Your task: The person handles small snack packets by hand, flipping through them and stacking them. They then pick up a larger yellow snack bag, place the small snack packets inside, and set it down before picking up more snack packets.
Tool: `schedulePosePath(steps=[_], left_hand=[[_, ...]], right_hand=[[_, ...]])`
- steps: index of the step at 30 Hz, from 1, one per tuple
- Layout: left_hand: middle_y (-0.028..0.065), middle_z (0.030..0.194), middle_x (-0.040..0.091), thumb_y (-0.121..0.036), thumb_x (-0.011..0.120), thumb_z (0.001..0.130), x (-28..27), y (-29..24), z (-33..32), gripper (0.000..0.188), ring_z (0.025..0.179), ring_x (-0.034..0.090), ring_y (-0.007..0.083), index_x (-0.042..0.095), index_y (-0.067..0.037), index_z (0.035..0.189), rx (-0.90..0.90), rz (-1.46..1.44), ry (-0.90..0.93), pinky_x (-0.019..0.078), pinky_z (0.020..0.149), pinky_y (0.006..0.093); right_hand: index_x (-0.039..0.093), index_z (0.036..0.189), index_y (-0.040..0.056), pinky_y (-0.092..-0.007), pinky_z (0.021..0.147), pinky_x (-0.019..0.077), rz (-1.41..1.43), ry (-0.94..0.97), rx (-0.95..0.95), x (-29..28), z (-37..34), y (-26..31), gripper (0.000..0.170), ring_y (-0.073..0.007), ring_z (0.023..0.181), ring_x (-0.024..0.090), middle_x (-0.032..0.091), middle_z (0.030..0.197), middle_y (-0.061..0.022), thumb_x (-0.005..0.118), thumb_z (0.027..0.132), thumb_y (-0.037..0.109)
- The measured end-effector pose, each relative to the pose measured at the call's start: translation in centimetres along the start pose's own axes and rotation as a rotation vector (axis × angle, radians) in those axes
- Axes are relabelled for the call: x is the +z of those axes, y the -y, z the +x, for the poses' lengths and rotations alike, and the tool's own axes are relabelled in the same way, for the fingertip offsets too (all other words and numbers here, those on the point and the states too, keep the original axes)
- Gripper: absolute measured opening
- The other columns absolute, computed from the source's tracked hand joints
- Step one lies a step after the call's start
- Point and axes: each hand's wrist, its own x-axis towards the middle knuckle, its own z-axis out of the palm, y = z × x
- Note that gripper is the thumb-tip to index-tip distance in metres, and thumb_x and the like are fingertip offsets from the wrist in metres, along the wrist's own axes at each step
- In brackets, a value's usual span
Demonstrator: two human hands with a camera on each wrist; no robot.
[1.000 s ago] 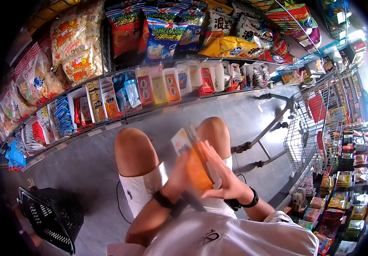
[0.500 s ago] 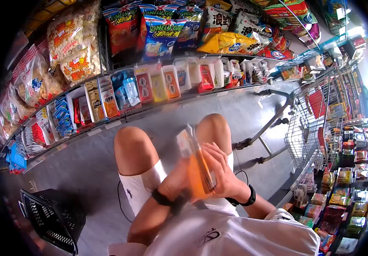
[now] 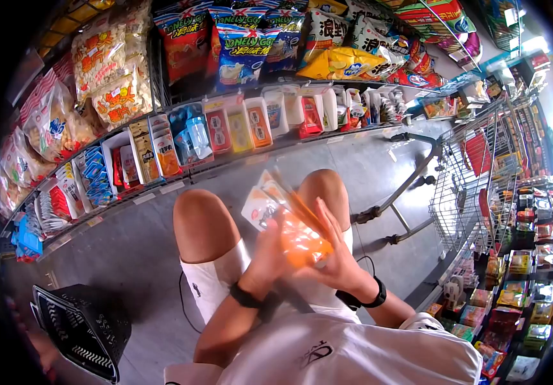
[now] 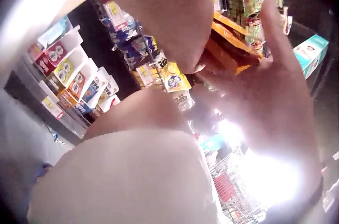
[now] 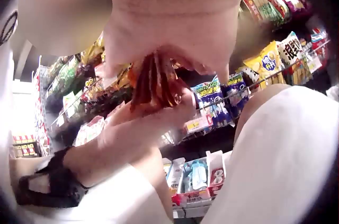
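Several flat orange packets [image 3: 302, 240] with white tops fan out between the two hands above the lap. In the head view the left hand [image 3: 268, 253], partly blurred, grips them from the left side. Against their right side lies the right hand [image 3: 340, 262], its fingers mostly straight and its thumb near the lower edge. Orange packet edges [image 4: 230, 44] show between the left hand [image 4: 164, 12] and the right hand [image 4: 265, 97] in the left wrist view. The right wrist view has the stacked edges [image 5: 153, 83] between the right hand [image 5: 172, 17] and left hand [image 5: 140, 131].
A shelf with small boxed packets [image 3: 228, 131] and large snack bags [image 3: 244, 54] runs ahead of the knees. On the floor at the left stands a black basket [image 3: 90, 327]. A wire cart [image 3: 466, 192] is at the right, beside more shelves of packaged goods [image 3: 517, 289].
The packets have tilted further left and fanned apart at the top, and more of their orange faces shows. The left hand has moved slightly up along them; the right hand stays beside them.
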Motion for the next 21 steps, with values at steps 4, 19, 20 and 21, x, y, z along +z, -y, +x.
schedulePosePath(steps=[4,19,20,21], left_hand=[[0.0088,0.136,0.053,-0.057,0.047,0.098,-1.0,2.0,0.3,0.070,0.124,0.055,0.0222,0.039,-0.005,0.143,0.035,0.093,-0.044,0.0481,0.102,0.0384],[0.0076,0.142,0.051,-0.036,0.055,0.101,1.7,0.0,2.0,0.054,0.131,0.049,0.0224,0.039,-0.009,0.145,0.145,-0.095,-0.035,0.0376,0.111,0.0380],[0.0076,0.142,0.051,-0.036,0.055,0.101,1.8,0.1,2.0,0.054,0.131,0.049,0.0224,0.039,-0.009,0.145,0.147,-0.097,-0.039,0.0376,0.111,0.0380],[0.0092,0.146,0.047,-0.036,0.054,0.102,2.0,0.1,2.0,0.055,0.135,0.046,0.0244,0.036,-0.010,0.147,0.179,-0.152,0.025,0.0367,0.112,0.0394]], right_hand=[[0.040,0.141,-0.0015,-0.0313,0.102,0.0448,0.561,0.104,0.397,-0.1,0.3,1.1,0.077,-0.0126,0.119,0.054,0.058,0.130,-0.0070,0.084,0.080,0.014],[0.052,0.134,-0.0018,-0.0305,0.097,0.0480,0.219,-0.312,0.360,1.6,-0.6,-0.7,0.051,-0.0155,0.114,0.062,0.067,0.121,-0.0126,0.072,0.089,0.011],[0.052,0.134,-0.0018,-0.0305,0.097,0.0480,0.219,-0.307,0.360,1.6,-0.5,-0.8,0.051,-0.0155,0.114,0.062,0.067,0.121,-0.0126,0.072,0.089,0.011],[0.052,0.134,0.0002,-0.0323,0.098,0.0476,0.236,-0.260,0.372,1.6,-0.4,-0.8,0.052,-0.0190,0.116,0.061,0.065,0.124,-0.0139,0.073,0.088,0.012]])
